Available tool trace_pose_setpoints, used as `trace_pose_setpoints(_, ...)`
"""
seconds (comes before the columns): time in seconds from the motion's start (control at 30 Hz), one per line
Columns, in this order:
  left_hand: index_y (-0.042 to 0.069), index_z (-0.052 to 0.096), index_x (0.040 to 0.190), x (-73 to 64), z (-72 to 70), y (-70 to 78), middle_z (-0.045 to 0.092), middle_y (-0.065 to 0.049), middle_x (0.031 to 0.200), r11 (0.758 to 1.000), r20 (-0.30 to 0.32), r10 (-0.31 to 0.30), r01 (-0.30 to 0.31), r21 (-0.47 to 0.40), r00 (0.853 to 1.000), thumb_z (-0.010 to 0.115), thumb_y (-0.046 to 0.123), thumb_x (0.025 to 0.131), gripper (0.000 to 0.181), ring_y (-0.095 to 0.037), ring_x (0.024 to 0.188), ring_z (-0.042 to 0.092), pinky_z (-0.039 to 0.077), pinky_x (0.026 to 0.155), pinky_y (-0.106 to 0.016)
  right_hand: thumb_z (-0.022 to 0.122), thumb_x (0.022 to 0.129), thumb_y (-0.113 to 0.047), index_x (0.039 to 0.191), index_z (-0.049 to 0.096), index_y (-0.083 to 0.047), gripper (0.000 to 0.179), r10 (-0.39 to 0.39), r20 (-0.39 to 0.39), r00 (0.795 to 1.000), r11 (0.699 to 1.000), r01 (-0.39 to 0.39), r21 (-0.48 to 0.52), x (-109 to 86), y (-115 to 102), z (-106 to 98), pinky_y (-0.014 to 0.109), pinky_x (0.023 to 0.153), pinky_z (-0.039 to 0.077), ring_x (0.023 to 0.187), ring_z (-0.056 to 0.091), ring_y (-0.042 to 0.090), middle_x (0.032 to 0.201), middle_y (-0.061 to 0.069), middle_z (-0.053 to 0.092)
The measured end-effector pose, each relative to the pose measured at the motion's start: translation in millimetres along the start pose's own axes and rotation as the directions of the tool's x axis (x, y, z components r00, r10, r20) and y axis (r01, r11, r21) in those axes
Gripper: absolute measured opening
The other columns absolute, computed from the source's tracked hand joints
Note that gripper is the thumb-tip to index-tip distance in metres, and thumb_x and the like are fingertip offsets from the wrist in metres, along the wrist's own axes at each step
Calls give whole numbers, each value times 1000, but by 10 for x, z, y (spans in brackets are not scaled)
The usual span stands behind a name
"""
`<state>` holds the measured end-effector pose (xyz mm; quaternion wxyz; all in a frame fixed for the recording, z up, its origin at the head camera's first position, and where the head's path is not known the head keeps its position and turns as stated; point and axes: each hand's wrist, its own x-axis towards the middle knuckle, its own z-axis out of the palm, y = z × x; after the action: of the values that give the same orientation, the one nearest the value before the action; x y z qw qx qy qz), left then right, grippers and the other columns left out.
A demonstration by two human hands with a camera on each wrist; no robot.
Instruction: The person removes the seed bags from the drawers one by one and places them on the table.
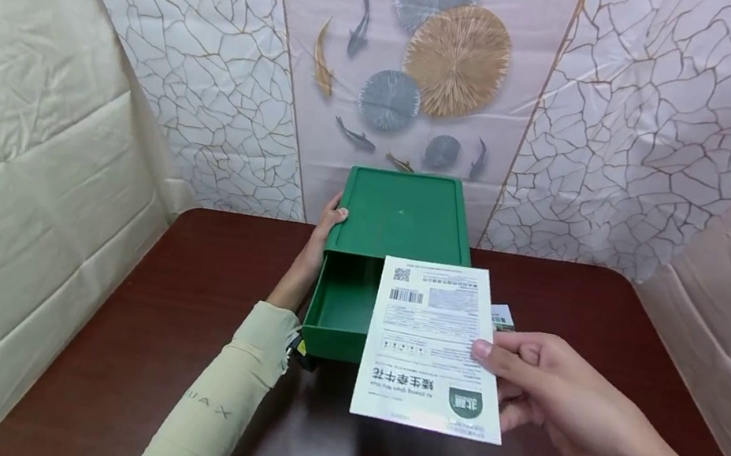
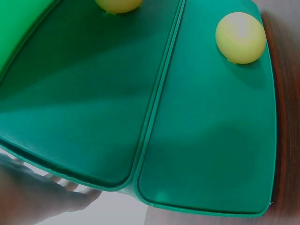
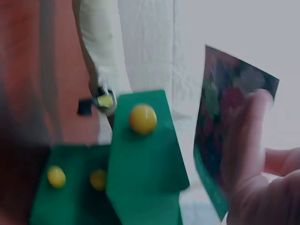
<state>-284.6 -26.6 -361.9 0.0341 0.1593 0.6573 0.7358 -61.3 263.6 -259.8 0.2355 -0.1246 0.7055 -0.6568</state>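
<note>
Flat white packet (image 1: 433,342) (flowered reverse), print upside down, near green box (image 1: 403,218), its drawer (image 1: 333,343) pulled out

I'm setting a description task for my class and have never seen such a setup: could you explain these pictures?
No robot here: a person works with bare hands. The head picture comes from a camera worn on the head; the other two come from cameras worn on the wrists. A green box stands on a dark table, one drawer pulled open; the wrist views show yellow knobs. The left hand rests against the box's side. The right hand pinches a packet, which hides part of the drawer in the head view. Beside the box lies another printed thing, partly hidden.
</note>
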Motion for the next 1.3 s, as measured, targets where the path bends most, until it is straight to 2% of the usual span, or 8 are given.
trace_pose_setpoints(0.23,3,6,169,104,-12,43,14,-26,171,992,22,75,-72,-99,997,36,35,96,86,-42,148,28,23,121,-50,53,111,-13,149,49,13,47,-103,-184,978,985,75,-154,-98,121,-148,43,79,63,100,78,28,121,4,78)
trace_pose_setpoints(0.4,5,7,170,84,-17,7,13,-24,172,994,9,59,-58,-97,998,38,35,96,86,-40,148,28,24,120,-50,53,111,-12,145,53,11,41,-165,-323,932,958,73,-278,-144,248,-305,36,73,62,90,78,24,113,-3,79)
trace_pose_setpoints(0.53,9,8,170,36,-9,-17,15,-22,171,997,-1,49,-49,-65,999,38,39,95,87,-41,147,29,26,117,-53,57,109,-10,129,63,2,24,-246,-414,876,930,93,-356,-140,369,-411,25,73,58,86,76,15,105,-6,80)
trace_pose_setpoints(0.7,13,8,171,-20,11,-40,16,-20,171,999,-2,31,-31,-38,1000,39,46,93,90,-41,148,29,27,116,-59,62,107,-12,118,70,-17,15,-236,-549,802,963,119,-240,-145,521,-579,21,72,57,83,75,8,100,-11,79)
trace_pose_setpoints(0.77,12,8,171,-21,24,-45,16,-20,171,999,3,33,-33,-42,999,40,45,94,89,-42,149,29,27,117,-59,63,106,-16,121,70,-19,17,-202,-592,780,978,124,-170,-152,577,-653,22,70,58,82,75,9,101,-13,78)
trace_pose_setpoints(1.0,11,9,170,-21,55,-44,15,-20,171,1000,-5,16,-16,-17,1000,39,44,96,87,-43,147,31,29,115,-56,61,107,-29,138,66,-16,34,-159,-670,725,986,78,-149,-98,767,-822,14,75,51,90,70,1,107,-22,74)
trace_pose_setpoints(1.13,11,9,170,-3,42,-33,14,-21,171,999,5,26,-26,-39,1000,38,43,96,86,-43,147,30,27,116,-56,65,105,-26,127,71,-21,23,-151,-687,710,988,133,-79,12,877,-899,17,72,52,87,70,2,102,-20,76)
trace_pose_setpoints(1.3,16,9,171,-22,-8,-21,17,-16,172,1000,-14,18,-18,-22,1000,39,46,96,85,-40,149,29,28,116,-59,65,105,-24,124,70,-21,20,-149,-663,734,984,178,-24,214,1029,-998,22,69,56,84,72,6,101,-17,77)
